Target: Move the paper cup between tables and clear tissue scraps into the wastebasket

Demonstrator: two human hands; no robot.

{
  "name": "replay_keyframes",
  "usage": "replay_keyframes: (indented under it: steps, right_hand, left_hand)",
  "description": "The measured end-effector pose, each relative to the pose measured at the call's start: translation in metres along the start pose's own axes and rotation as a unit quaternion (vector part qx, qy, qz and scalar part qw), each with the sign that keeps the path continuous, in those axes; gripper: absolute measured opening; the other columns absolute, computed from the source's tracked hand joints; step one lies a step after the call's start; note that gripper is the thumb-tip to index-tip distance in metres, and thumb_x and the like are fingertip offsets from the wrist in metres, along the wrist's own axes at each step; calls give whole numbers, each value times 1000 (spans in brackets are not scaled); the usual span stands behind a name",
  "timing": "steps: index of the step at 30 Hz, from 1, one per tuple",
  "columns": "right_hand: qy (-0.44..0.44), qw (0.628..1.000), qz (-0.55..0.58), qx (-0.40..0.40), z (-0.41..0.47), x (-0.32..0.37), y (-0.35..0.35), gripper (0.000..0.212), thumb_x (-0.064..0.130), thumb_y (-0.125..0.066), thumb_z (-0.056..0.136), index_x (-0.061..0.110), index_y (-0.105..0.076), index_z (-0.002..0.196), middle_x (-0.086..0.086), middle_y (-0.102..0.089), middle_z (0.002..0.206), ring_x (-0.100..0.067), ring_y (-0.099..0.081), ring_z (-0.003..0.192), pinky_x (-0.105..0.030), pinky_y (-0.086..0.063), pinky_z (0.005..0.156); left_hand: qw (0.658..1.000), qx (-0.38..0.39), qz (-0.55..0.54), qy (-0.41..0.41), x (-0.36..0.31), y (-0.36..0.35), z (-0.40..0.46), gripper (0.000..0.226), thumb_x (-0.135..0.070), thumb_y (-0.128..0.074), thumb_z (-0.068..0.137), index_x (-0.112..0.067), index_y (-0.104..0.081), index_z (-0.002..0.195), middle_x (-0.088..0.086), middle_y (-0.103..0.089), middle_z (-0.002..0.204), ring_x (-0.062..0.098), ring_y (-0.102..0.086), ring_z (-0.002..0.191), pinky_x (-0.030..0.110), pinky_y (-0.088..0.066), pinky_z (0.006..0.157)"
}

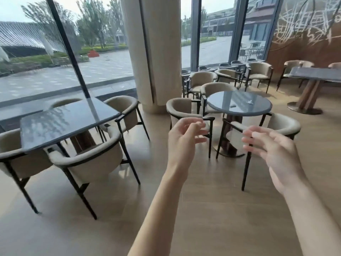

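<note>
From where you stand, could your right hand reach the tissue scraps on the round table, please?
Probably not yet: the right hand is empty and short of the round table, whose near chair stands before the tissue scraps.

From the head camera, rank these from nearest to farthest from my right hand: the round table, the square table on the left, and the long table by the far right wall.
From the right hand:
1. Round table, just ahead, with small scraps on it.
2. Square table, across the floor on the left.
3. Long table, far right, by the wall.
</note>
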State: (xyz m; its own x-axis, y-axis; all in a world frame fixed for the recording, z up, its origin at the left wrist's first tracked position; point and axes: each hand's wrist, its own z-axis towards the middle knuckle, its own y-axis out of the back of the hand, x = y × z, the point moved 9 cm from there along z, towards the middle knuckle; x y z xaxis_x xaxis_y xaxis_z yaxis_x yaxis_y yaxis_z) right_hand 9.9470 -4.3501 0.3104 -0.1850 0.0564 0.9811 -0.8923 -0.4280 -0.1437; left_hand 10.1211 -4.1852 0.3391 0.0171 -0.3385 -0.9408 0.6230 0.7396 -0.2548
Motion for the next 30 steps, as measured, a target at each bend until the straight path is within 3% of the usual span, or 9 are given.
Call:
replay_keyframes:
  steps: [5, 10, 14, 20, 25, 30]
  right_hand:
    - [-24, 999, 0, 28, 129, -30, -69, 15, 7, -55, 103, 14, -68, 103, -23, -71, 122, -25, -70, 100, -37, -58, 93]
    - [-42, 999, 18, 6, 235, -53, -91, 12, 10, -61, 101, 13, -70, 108, -19, -73, 118, -27, -72, 106, -32, -59, 87]
    - [-50, 998, 33, -31, 317, -79, -73, 11, 13, -63, 100, 16, -71, 106, -10, -76, 110, -17, -72, 97, -25, -58, 79]
    - [-67, 994, 56, -65, 456, -122, -32, 11, 13, -64, 98, 21, -72, 99, 8, -78, 83, -11, -69, 83, -34, -58, 86]
    - [-45, 995, 35, -78, 585, -133, 2, 11, 13, -64, 99, 18, -73, 103, 0, -78, 97, -13, -72, 91, -31, -61, 85]
    - [-43, 994, -3, -97, 705, -140, 32, 11, 12, -63, 99, 18, -72, 102, -4, -77, 103, -12, -71, 88, -27, -59, 78]
  left_hand:
    - [999, 10, 16, 34, 46, -17, 125, 16, -5, -57, 99, -11, -72, 97, 9, -75, 95, 19, -72, 86, 36, -60, 80]
    - [998, 26, 30, 39, 74, -51, 237, 18, -4, -56, 100, -10, -73, 95, 5, -77, 90, 18, -73, 85, 36, -61, 81]
    - [996, 61, 43, 46, 112, -98, 309, 18, -5, -56, 100, -7, -73, 98, 6, -78, 92, 21, -74, 88, 34, -61, 80]
    - [992, 93, 61, 59, 194, -176, 420, 18, -7, -56, 101, -6, -74, 100, 9, -79, 97, 20, -76, 89, 26, -61, 72]
    - [990, 101, 66, 79, 252, -259, 529, 20, -5, -56, 100, -8, -75, 94, 8, -79, 93, 24, -76, 89, 40, -61, 84]
    - [988, 112, 56, 88, 294, -333, 627, 19, -4, -56, 99, -5, -74, 95, 10, -78, 93, 21, -75, 83, 35, -62, 79]
